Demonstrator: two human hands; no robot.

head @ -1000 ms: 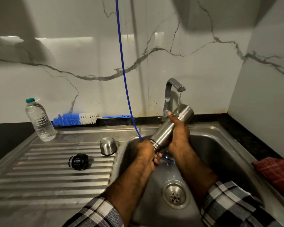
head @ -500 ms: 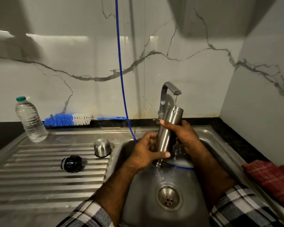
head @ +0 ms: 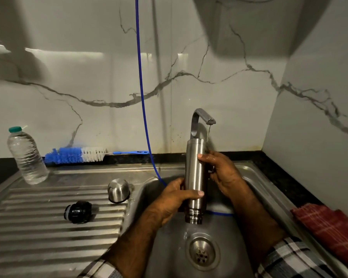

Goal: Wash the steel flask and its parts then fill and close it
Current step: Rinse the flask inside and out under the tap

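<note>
Flask upended under the tap — we drain as we rinse

A second ago we held the steel flask (head: 195, 173) slanted; now it stands upright, mouth down over the sink (head: 269, 189). Our left hand (head: 173, 203) wraps its lower body, our right hand (head: 221, 169) curls round the upper part, under the tap (head: 201, 119) and its thin stream. Its steel cup (head: 118, 190) and black stopper (head: 78, 212) lie apart on the drainboard (head: 38, 237) — we judge the outside rinse nearly done, filling still ahead.

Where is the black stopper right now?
In the head view the black stopper lies on its side on the ribbed draining board, left of the basin, just below-left of the steel cup.
</note>
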